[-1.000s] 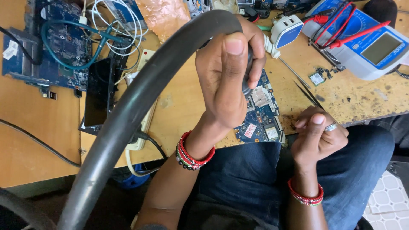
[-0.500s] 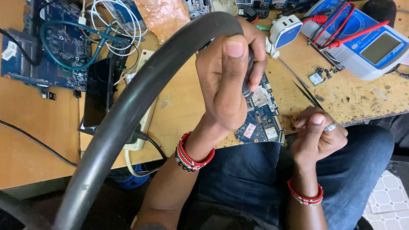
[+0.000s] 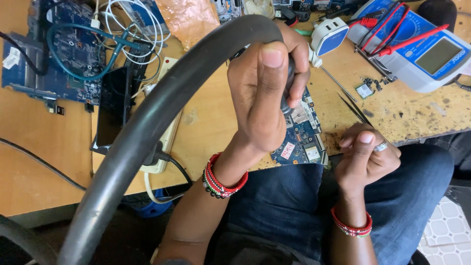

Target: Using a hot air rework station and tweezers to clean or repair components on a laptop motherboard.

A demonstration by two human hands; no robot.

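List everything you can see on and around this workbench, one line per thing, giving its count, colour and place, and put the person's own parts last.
Hose: one, dark grey, thick, curving from lower left up to the left hand.
Small board: one, blue, table's near edge, under the left hand.
Large board: one, blue, far left.
Tweezers: one, dark, right of the small board.
Multimeter: one, blue and grey, red leads, far right.
Charger: one, white and blue, top centre.
Cable: one coil, white, top left.
Power strip: one, cream, beneath the hose.
Table: one, orange-brown wood.
Left hand: grips the hose end; red bead bracelet.
Right hand: loosely closed at the table edge; ring, red bracelet.
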